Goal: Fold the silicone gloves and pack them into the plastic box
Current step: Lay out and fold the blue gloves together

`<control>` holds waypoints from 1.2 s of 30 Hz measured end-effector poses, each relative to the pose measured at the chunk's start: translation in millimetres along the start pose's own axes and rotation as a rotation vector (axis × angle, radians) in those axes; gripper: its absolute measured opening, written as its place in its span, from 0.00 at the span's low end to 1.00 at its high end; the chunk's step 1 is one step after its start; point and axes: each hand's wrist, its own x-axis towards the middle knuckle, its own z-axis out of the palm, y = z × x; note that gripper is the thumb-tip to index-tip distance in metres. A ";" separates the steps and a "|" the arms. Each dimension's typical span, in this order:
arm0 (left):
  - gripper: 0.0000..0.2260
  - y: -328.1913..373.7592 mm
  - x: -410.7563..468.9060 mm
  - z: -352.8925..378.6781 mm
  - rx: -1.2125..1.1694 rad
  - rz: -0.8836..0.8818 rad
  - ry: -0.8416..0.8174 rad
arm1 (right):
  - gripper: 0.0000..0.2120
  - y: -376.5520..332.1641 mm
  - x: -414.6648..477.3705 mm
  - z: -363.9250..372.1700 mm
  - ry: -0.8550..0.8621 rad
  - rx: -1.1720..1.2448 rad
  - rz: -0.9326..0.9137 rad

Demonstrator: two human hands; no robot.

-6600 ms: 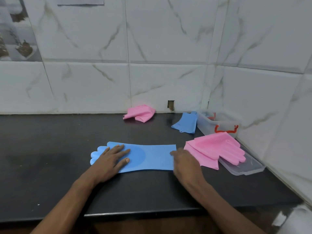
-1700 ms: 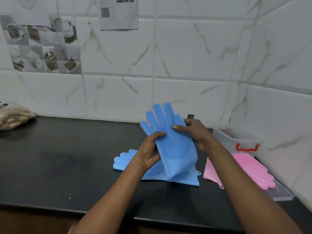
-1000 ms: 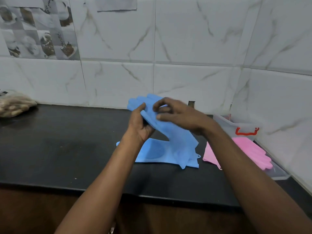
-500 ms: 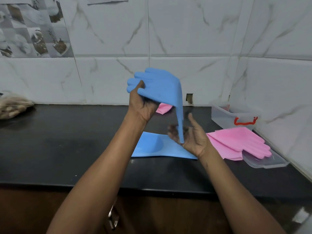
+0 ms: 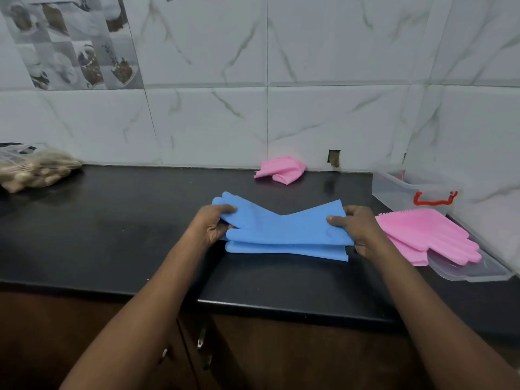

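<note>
While the blue gloves (image 5: 284, 235) are stretched left to right over the near middle of the counter (image 5: 112, 235), one layer above another, both hands have hold of them.

- Left hand (image 5: 211, 225): fingers curled round the finger end, thumb on top.
- Right hand (image 5: 357, 229): thumb and fingers pinching the cuff end.
- Box (image 5: 399, 190): far right by the wall, well apart from the blue gloves; contents hard to make out.
- Pink gloves (image 5: 427, 235): flat, partly on the lid (image 5: 472, 273), just right of the right hand.
- Folded pink glove (image 5: 281, 169): far, by the wall.

Handling note, as judgement: the step looks like squaring the pair before folding. Match cuffs and edges, lay the upper layer down untwisted, smooth out the sag at the middle, then fold across the middle so the bundle is short enough for the box.
</note>
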 end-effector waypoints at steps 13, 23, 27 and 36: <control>0.05 4.4 16.0 -25.5 0.478 0.168 0.253 | 0.14 25.8 9.5 4.0 0.138 -0.353 -0.058; 0.10 -9.6 27.6 -26.6 0.460 0.214 0.252 | 0.14 23.2 -5.2 -1.0 0.208 -0.372 -0.146; 0.10 -14.0 32.3 -23.2 0.497 0.226 0.255 | 0.11 20.3 -12.3 -5.9 0.205 -0.410 -0.143; 0.12 -17.2 33.3 -21.6 0.624 0.291 0.283 | 0.03 20.7 -17.8 1.8 0.258 -0.770 -0.130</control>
